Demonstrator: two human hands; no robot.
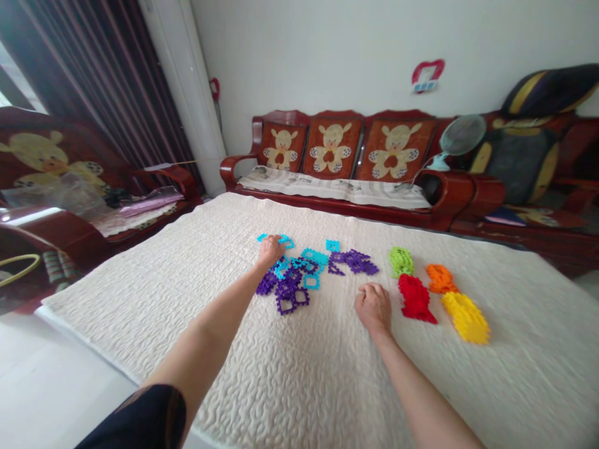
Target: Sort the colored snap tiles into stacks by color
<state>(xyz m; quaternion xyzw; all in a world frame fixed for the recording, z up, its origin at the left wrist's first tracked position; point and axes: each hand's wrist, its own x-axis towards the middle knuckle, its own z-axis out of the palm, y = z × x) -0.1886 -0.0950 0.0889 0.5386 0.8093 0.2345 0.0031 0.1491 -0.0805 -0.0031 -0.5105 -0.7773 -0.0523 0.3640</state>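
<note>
My left hand (271, 249) reaches to the far side of a mixed pile, its fingers closed down on a turquoise toothed building piece (286, 241). Beneath and beside it lie more turquoise pieces (314, 256) and purple toothed pieces (287, 288), some with square openings. My right hand (374, 305) rests on the cover with its fingers curled in, and nothing shows in them. Between the two hands, slightly farther off, is a smaller purple group (356, 262). A single turquoise square (332, 245) lies behind that group.
Right of my right hand sit sorted clusters: green (401, 261), red (416, 299), orange (441, 279) and yellow (466, 318). All lie on a quilted cream cover (281, 386). A wooden sofa (327, 190) stands behind, an armchair (60, 231) at the left.
</note>
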